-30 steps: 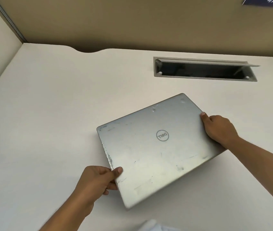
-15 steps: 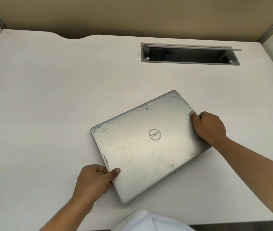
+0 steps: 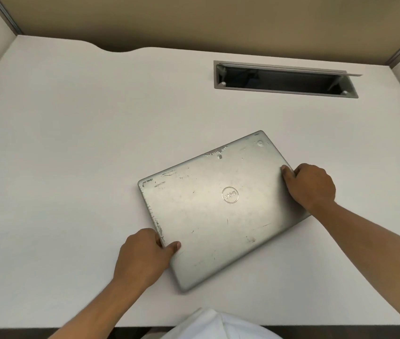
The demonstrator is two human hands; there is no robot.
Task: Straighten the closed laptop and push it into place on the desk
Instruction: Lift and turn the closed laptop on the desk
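A closed silver laptop (image 3: 218, 211) with a scratched lid and a round logo lies flat on the white desk (image 3: 71, 155), skewed so that its far right corner points toward the back. My left hand (image 3: 145, 260) grips its near left edge, thumb on top of the lid. My right hand (image 3: 311, 187) clasps the right edge, thumb tip on the lid and fingers curled over the side.
An open cable tray slot (image 3: 284, 79) with a raised flap sits in the desk at the back right. Beige partition walls (image 3: 194, 20) enclose the desk at the back and both sides. White cloth (image 3: 218, 326) shows at the near edge.
The view has tilted down, so the near desk edge shows. The laptop stays skewed at much the same angle, with both hands holding the same edges.
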